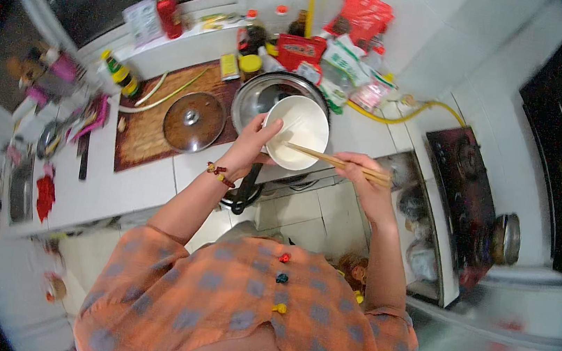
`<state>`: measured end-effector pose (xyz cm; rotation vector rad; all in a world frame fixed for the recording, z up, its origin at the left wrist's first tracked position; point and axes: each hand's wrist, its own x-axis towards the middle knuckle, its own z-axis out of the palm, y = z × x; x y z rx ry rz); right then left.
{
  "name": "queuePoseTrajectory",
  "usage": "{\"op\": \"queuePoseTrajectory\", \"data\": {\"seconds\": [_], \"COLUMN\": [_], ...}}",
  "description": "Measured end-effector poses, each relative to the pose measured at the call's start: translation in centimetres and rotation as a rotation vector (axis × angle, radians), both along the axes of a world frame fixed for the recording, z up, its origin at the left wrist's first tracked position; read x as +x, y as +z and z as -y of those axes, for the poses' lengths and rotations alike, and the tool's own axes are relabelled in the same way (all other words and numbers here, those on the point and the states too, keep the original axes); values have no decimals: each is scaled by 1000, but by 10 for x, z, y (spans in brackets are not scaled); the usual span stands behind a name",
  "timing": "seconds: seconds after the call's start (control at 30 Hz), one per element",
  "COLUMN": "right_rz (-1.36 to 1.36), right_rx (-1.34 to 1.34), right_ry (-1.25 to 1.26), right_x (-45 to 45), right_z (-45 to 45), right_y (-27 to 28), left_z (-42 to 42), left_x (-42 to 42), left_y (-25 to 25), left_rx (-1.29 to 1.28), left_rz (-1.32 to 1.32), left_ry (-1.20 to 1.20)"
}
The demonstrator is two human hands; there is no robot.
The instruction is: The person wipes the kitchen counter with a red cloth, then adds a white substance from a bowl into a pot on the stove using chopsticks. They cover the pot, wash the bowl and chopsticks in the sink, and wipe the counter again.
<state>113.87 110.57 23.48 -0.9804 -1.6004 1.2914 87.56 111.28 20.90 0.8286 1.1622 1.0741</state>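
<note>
My left hand (pixel 252 143) grips a white bowl (pixel 322 128) by its left side, thumb over the rim. Pale, creamy stuff lies in the bottom of the bowl. In my right hand (pixel 362 177) is a pair of wooden chopsticks (pixel 323 156), their tips inside the bowl. Behind and partly under the bowl, a metal pan (pixel 253 98) stands on the counter, its black handle (pixel 246 189) pointing towards me. The bowl hides part of the pan's inside.
Left of the pan, a glass lid (pixel 194 125) and green onion stalks (pixel 175 90) lie on a wooden cutting board (pixel 142 150). A knife (pixel 84 156) lies further left. Bottles (pixel 254 32) and seasoning bags (pixel 345 60) crowd the back. A gas stove (pixel 460 192) with a yellow hose (pixel 398 119) is right.
</note>
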Motion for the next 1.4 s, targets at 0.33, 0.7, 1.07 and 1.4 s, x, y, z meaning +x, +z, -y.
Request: {"op": "queuePoseTrajectory", "data": {"seconds": [0.33,0.7,1.07,1.4], "right_rz": [-162,-172,-137,-320], "right_rx": [59,-55,88,199], "right_ry": [-409,-588,-917,-1458], "right_x": [65,158,375,575], "right_z": [-8,4,25,69], "right_y": [-13,-14,-1,22], "left_z": [-74,-122,-174,-175], "left_x": [80,189,460,788], "left_y": [11,-8,48,87], "left_rx": [2,-77,69,555], "left_rz": [8,-9,79,-224], "left_ry": [-328,-544,-855,-1163]}}
